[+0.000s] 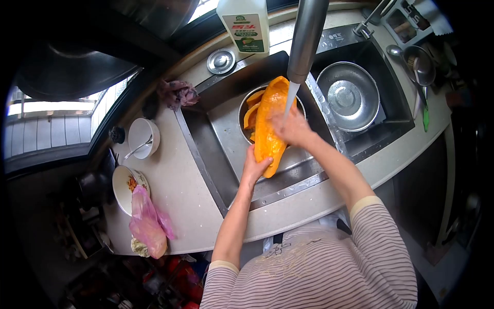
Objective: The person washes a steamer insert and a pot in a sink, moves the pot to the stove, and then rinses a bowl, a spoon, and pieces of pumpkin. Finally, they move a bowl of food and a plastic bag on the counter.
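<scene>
A long orange piece of pumpkin [271, 110] is tilted over the left sink basin, under the stream of water [291, 99] from the faucet [307, 44]. My left hand [253, 166] grips its lower end, thumb on the near face. Against its right side, in the running water, is my right hand [294, 127]; its fingers are smeared by motion. Beneath the piece stands a round metal bowl [242, 121], partly hidden, with more pumpkin pieces [252, 109] in it.
In the right basin sits a metal pan [355, 98]. A large white bottle [246, 28] and a drain plug [221, 61] stand behind the sink. On the left counter are a white bowl with a spoon [149, 131], a food bowl [121, 194] and a pink plastic bag [148, 224].
</scene>
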Demonstrator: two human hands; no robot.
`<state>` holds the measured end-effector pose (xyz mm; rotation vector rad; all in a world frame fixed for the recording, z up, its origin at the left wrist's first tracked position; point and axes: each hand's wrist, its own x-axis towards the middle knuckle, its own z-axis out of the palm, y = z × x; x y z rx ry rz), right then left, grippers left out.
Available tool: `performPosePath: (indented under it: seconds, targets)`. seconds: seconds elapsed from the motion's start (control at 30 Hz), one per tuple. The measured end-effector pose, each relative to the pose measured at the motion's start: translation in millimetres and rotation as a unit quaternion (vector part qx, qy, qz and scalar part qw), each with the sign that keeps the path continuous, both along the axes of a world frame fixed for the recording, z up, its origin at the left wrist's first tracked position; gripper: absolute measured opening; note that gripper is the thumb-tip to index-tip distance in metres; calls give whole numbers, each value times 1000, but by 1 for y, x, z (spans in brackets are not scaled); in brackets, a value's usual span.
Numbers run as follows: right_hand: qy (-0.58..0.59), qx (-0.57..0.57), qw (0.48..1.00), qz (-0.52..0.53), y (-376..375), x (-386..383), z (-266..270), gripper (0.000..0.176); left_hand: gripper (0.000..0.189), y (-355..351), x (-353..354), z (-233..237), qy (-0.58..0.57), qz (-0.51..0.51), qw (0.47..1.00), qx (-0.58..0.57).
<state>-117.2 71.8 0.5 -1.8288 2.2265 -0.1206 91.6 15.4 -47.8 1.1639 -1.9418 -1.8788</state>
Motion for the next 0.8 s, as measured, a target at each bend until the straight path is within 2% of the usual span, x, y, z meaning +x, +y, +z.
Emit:
performPosePath:
  seconds: [0.07, 0.1, 0.17, 0.27, 0.3, 0.37, 0.4, 0.47, 0.53, 0.63, 0.73, 0.77, 0.8]
  targets:
    - [117, -145, 979, -83, -4, -14, -3, 48, 94, 6, -12, 20, 4, -21, 999, -45]
    - [98, -141, 982, -77, -3, -8, -9, 48, 97, 9, -20, 45, -93, -45, 991, -83]
    - [64, -131, 987, -66, 2, 17, -20, 49, 102, 16, -40, 95, -278, -93, 943, -156]
    - [-22, -20, 999, 19, 21, 46, -5, 54, 107, 24, -55, 75, -358, -99, 890, -265]
    - [-24, 12, 999, 23, 19, 37, 5, 53, 103, 27, -48, 49, -269, -76, 853, -440]
    - [-30, 74, 996, 29, 5, 9, 31, 51, 99, 28, -60, 75, -361, -181, 802, -440]
    - [1, 19, 1000, -7, -1, -3, 23, 50, 97, 29, -65, 84, -406, -232, 769, -436]
    - [59, -90, 991, -79, -8, -17, -2, 49, 96, 28, -68, 82, -414, -246, 783, -393]
    - [5, -102, 991, -83, -3, -9, -11, 45, 99, 26, -69, 80, -418, -256, 788, -372]
    - [-60, -76, 994, -48, 25, 6, -6, 41, 94, 16, -42, 92, -327, -269, 859, -287]
    - [-181, -108, 975, -67, 39, -1, -3, 40, 81, -3, -12, 100, -207, -313, 910, -175]
    - [-202, -128, 965, -108, 40, -1, -2, 40, 73, -8, -3, 93, -153, -290, 936, -126]
    - [-222, -149, 952, -150, 39, -2, 0, 41, 73, -12, 0, 104, -124, -254, 959, 35]
